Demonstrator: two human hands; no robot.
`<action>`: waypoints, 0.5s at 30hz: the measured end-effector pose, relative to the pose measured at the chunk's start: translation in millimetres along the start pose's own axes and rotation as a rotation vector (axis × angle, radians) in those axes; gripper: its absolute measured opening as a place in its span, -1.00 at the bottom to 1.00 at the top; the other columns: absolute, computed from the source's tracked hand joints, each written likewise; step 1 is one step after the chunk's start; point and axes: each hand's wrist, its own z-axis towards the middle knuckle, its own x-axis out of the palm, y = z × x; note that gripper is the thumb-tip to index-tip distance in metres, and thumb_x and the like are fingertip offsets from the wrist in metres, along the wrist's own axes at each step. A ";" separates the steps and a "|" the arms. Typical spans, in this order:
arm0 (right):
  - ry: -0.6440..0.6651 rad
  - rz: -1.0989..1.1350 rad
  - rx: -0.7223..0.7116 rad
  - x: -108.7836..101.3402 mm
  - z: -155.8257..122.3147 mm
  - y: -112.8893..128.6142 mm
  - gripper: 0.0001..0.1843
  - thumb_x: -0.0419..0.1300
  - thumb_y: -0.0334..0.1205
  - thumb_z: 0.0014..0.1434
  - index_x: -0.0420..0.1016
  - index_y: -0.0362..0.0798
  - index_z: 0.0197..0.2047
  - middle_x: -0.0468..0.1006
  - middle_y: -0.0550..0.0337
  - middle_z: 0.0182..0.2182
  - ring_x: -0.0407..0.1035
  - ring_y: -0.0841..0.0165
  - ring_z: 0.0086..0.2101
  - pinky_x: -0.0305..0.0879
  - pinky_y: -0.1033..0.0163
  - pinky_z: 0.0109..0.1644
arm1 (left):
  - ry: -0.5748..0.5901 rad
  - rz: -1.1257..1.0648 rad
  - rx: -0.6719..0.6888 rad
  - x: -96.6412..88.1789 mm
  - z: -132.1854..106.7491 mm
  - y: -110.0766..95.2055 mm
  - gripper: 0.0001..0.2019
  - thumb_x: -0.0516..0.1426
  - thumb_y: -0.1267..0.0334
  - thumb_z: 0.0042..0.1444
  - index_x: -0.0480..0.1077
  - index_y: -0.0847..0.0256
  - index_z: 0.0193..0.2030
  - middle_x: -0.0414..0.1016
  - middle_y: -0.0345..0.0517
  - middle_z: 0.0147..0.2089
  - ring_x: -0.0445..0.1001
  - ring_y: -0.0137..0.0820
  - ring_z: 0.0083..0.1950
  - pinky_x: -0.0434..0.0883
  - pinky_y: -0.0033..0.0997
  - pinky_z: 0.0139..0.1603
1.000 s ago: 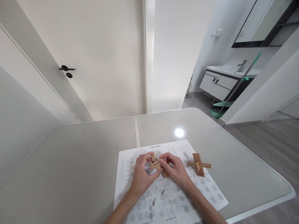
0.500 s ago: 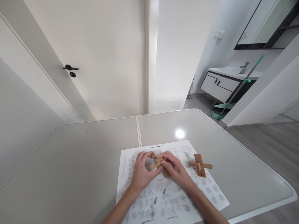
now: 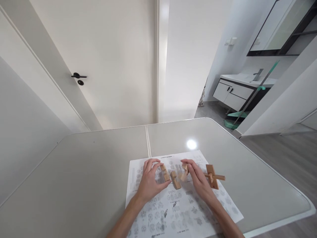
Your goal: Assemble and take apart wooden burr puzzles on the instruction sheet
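My left hand [image 3: 150, 180] is closed on a notched wooden puzzle piece [image 3: 165, 173], gripped by its ends between thumb and fingers. A second wooden piece [image 3: 175, 180] lies on the printed sheet [image 3: 182, 215] between my two hands, touched by neither. My right hand [image 3: 198, 178] pinches another wooden piece [image 3: 184, 172], slightly blurred, just to the right of the lying one. To the right of that hand stands a cross-shaped wooden assembly [image 3: 212, 177], made of a flat plate with a bar through it; my right hand partly covers its left end.
The sheet lies on a grey table [image 3: 81, 178] with a pale rim and a seam [image 3: 148, 142]. Beyond its far edge is a white door [image 3: 119, 66] with a black handle [image 3: 79, 76]. A sink cabinet [image 3: 232, 92] and a green dustpan [image 3: 231, 124] are at the right.
The wooden pieces, held together between both hands before, are now apart. My right hand has moved right with one piece, my left keeps another, and one lies between them.
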 end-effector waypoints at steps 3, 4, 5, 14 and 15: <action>0.049 -0.121 0.001 -14.3 -10.5 3.5 -0.59 -0.12 0.07 0.52 0.43 0.10 0.14 0.54 0.10 -0.03 0.44 0.18 -0.02 0.40 0.14 0.03 | 0.101 -0.013 0.007 -5.6 0.9 2.4 -0.47 0.45 0.20 -0.03 0.42 0.00 0.09 0.35 -0.03 0.23 0.26 -0.01 0.33 0.34 0.11 0.32; 0.085 -0.164 -0.006 -17.8 -12.6 3.9 -0.61 -0.12 0.05 0.52 0.43 0.10 0.13 0.54 0.10 -0.06 0.46 0.18 -0.06 0.41 0.14 0.00 | 0.127 -0.017 0.013 -6.4 0.8 2.3 -0.46 0.46 0.21 -0.05 0.43 0.00 0.08 0.35 -0.03 0.23 0.26 0.00 0.33 0.35 0.12 0.32; 0.120 -0.210 -0.014 -20.2 -13.9 3.8 -0.62 -0.12 0.01 0.52 0.43 0.10 0.10 0.55 0.11 -0.09 0.48 0.19 -0.11 0.42 0.13 -0.04 | 0.148 -0.021 0.022 -6.7 0.3 1.7 -0.46 0.46 0.21 -0.07 0.43 0.01 0.06 0.35 -0.02 0.22 0.26 0.01 0.33 0.36 0.12 0.30; 0.210 -0.431 -0.075 3.3 -4.7 -6.4 -0.68 -0.13 -0.26 0.47 0.46 0.05 -0.05 0.54 0.06 -0.09 0.52 0.19 -0.23 0.43 0.11 -0.15 | 0.230 -0.002 0.044 0.5 -8.2 -4.4 -0.38 0.47 0.05 -0.09 0.43 0.01 0.12 0.40 -0.02 0.14 0.50 -0.07 0.03 0.52 -0.05 -0.01; 0.205 -0.423 -0.089 6.7 -3.3 -7.2 -0.69 -0.11 -0.28 0.46 0.46 0.05 -0.05 0.55 0.06 -0.10 0.51 0.19 -0.23 0.43 0.12 -0.15 | 0.233 0.000 0.049 1.2 -8.4 -4.4 -0.34 0.48 0.02 -0.11 0.42 0.00 0.14 0.41 -0.02 0.14 0.51 -0.07 0.00 0.52 -0.06 -0.04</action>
